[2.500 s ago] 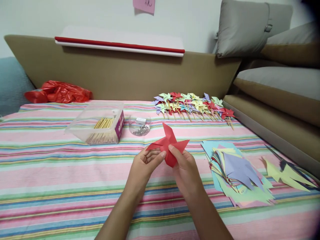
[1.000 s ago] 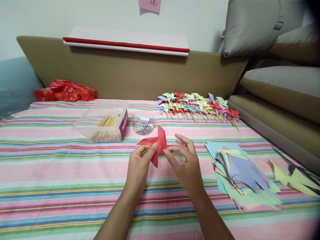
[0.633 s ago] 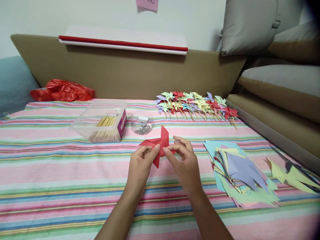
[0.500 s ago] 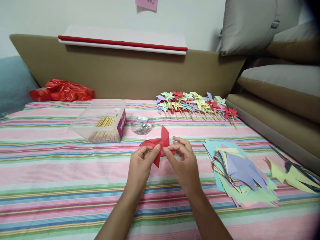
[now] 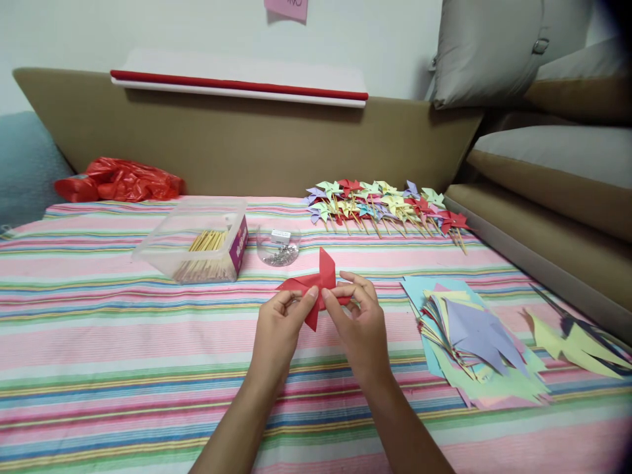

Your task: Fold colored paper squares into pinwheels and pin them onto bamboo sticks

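A red paper pinwheel [image 5: 326,268] is held above the striped cloth, its blades folded in toward the middle. My left hand [image 5: 280,324] pinches it from the left, thumb near the centre. From the other side my right hand [image 5: 363,324] grips it, with the thumb close to the left thumb and the fingers partly behind the paper. No stick shows on this pinwheel. Beyond the hands stand a round clear dish [image 5: 278,247] of small metal pins with a little white box, and a clear plastic box [image 5: 162,247] of wooden sticks [image 5: 210,241].
Finished pinwheels on sticks [image 5: 390,204] lie in a group at the back right. Cut coloured paper [image 5: 481,336] is piled at right, beside a yellow paper piece [image 5: 567,345] and dark scissors [image 5: 587,329]. A red plastic bag [image 5: 123,181] lies back left; cushions [image 5: 557,155] line the right.
Both hands keep hold of the red pinwheel in nearly the same place. The right fingers have shifted slightly, and the whole view has moved a little.
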Tool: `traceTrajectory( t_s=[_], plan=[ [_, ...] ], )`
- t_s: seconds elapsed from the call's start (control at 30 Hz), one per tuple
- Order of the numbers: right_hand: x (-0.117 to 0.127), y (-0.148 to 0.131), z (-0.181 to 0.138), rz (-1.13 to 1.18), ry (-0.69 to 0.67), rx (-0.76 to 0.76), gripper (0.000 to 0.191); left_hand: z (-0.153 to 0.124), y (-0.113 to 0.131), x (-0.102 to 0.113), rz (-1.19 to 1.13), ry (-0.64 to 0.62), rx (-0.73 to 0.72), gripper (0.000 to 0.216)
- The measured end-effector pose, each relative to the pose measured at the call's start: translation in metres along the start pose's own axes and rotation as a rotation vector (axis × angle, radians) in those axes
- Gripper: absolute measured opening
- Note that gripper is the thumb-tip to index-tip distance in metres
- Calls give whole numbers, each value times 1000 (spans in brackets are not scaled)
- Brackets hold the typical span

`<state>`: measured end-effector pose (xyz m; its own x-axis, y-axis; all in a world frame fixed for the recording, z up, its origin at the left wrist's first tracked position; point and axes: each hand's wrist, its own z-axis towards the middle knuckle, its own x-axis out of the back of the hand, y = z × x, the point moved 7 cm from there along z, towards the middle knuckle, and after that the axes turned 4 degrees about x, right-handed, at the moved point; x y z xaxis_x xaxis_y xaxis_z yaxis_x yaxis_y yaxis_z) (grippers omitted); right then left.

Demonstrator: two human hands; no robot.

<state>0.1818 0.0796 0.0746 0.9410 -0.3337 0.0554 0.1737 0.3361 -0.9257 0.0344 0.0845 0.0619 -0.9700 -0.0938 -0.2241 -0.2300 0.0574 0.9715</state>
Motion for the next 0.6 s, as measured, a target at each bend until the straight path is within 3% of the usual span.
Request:
traceTrajectory(
  t_s=[0.37,0.6],
  plan=[
    [-3,-3,-2,-25,27,49,16,-1,-3,-4,-75,-11,6,26],
    [-2,-21,-7,-64,12,154,13,-11,18,-2,-7,48,-43,32]
  ],
)
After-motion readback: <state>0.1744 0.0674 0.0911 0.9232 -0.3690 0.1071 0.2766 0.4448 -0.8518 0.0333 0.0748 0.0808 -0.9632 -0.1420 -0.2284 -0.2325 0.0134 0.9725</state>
